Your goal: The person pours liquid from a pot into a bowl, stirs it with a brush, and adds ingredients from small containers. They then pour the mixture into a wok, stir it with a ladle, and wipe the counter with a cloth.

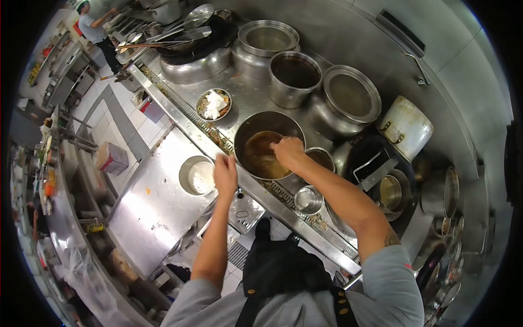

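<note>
My left hand is closed at the right side of a small metal pot with white contents, its fingers curled at the rim. Over a large deep pot reaches my right hand, fingers drawn together above the brown liquid inside. I cannot tell what is in those fingers. A bowl topped with a white heap stands on the stove ledge, left of the large pot. Close by my right forearm are a smaller pot and a shiny metal cup.
Along the back stand a pot of dark liquid and lidless wide pots. A wok with utensils lies far left; a dented pot leans at right. A steel table is left; a person stands far off.
</note>
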Demonstrator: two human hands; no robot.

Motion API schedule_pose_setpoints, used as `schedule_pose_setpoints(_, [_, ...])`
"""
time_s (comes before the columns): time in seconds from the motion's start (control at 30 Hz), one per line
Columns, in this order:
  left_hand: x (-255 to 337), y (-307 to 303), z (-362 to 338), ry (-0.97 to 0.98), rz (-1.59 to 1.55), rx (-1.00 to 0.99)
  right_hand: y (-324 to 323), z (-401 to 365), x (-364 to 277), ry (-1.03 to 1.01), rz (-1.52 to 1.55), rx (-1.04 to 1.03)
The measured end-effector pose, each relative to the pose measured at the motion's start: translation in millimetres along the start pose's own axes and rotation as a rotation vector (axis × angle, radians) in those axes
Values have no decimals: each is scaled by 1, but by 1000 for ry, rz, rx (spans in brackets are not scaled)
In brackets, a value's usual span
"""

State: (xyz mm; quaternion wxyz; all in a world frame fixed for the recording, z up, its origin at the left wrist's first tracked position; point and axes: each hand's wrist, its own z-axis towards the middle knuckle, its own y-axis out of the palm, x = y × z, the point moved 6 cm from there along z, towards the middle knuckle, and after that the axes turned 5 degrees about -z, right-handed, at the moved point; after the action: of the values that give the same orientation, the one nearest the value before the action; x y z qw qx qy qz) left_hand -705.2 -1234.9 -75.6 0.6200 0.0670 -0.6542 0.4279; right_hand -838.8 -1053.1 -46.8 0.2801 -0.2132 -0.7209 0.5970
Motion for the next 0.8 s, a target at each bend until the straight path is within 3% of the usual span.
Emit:
schedule_pose_setpoints(0.03, [-25,12,-20,-55,-126,-14,8,8,7,116,-18,-72])
schedule_pose_setpoints(0.1, [-27,34,-66,-535,-430,-220,3,9,0,108,-84,-117])
schedule_pose_setpoints(0.17, [-25,50,-77,-638,-604,-230,1,4,-6,109,-155,-172])
schedule_pose_setpoints(0.2, [-26,60,-81,-733,-784,-240,-7,2,-13,16,-144,-54])
schedule_pose_setpoints(0.27, [-35,73,-72,-732,-857,-178,-20,5,-14,-79,-138,61])
schedule_pose_setpoints(0.33, [-33,73,-58,-734,-922,-72,-18,25,15,90,-70,-98])
schedule_pose_setpoints(0.47, [-11,73,-34,-719,-933,-115,-10,26,36,175,-35,-158])
schedule_pose_setpoints(0.63, [-12,86,-28,-599,-887,-72,-31,20,3,55,18,43])
schedule_pose_setpoints(0.8, [21,104,-58,-545,-874,-122,-26,14,-8,-196,6,19])
